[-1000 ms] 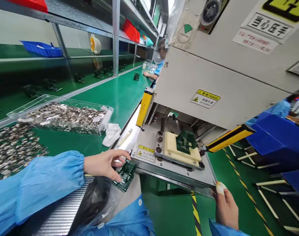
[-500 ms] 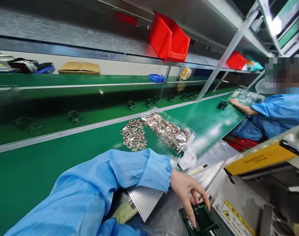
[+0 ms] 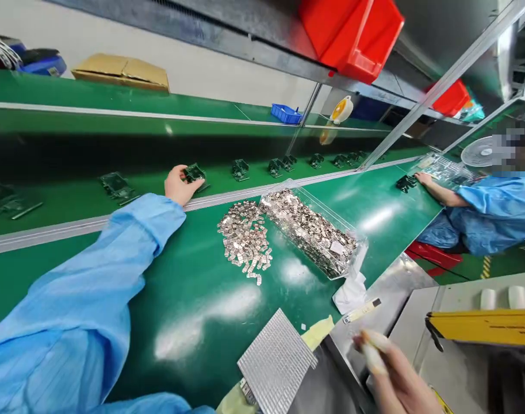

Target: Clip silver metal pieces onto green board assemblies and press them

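My left hand (image 3: 179,185) is closed on a green circuit board (image 3: 195,172), over the conveyor line behind the table's metal rail. At the lower right, my right hand (image 3: 402,374) is blurred, with light covers on its fingertips; the fingers look pinched together, and whatever is between them cannot be made out. A pile of small silver metal pieces (image 3: 245,238) lies on the green table (image 3: 180,282). Beside it stands a clear tray (image 3: 360,244) filled with similar metal pieces (image 3: 309,224). A silver grid-patterned plate (image 3: 277,362) lies near my right hand, with yellow material (image 3: 322,333) under it.
Several circuit boards (image 3: 240,168) are spaced along the line. White crumpled tissue (image 3: 351,293) and a light-handled tool (image 3: 361,310) lie by the tray. A red bin (image 3: 352,40) sits on the shelf above. At the right, another person (image 3: 499,207) works beside a yellow-edged machine (image 3: 482,330).
My left hand has moved from the stacked boards at the lower right to the line at the left, with a circuit board. My right hand has come into view. The view has shifted.
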`<state>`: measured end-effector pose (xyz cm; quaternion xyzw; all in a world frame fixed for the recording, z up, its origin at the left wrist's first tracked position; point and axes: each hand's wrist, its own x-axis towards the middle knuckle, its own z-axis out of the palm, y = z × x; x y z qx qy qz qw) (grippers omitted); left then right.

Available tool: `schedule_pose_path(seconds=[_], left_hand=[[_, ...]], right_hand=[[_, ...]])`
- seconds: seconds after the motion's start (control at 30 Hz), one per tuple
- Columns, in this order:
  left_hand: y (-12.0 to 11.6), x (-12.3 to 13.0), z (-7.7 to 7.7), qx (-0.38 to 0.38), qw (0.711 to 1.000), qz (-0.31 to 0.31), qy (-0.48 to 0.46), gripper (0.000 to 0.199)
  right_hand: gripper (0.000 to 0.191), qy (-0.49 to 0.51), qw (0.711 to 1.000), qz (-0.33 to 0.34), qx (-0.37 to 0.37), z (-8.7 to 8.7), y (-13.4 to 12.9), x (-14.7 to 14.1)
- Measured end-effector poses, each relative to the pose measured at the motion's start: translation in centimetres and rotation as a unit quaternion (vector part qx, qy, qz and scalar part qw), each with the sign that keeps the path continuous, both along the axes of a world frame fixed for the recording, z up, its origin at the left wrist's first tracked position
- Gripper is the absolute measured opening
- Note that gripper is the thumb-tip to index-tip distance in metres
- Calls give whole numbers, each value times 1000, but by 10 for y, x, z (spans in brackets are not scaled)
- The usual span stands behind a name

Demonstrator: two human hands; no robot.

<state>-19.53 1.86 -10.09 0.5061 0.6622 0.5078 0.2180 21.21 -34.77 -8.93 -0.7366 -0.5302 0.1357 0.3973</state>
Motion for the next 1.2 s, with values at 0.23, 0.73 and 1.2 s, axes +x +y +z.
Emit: schedule_pose_path(seconds=[0.23, 0.73, 1.2], left_hand=[[25, -4, -23, 34, 997, -41, 57, 90], [-124, -147, -30, -80, 970, 147, 177, 65], [-60, -157, -17, -142, 964, 49, 221, 83]], right_hand=[[21, -130, 932, 321, -111, 14, 151, -89], [7, -237, 886, 339, -210, -7, 171, -114], [20, -385, 794, 324, -341, 20, 174, -139]])
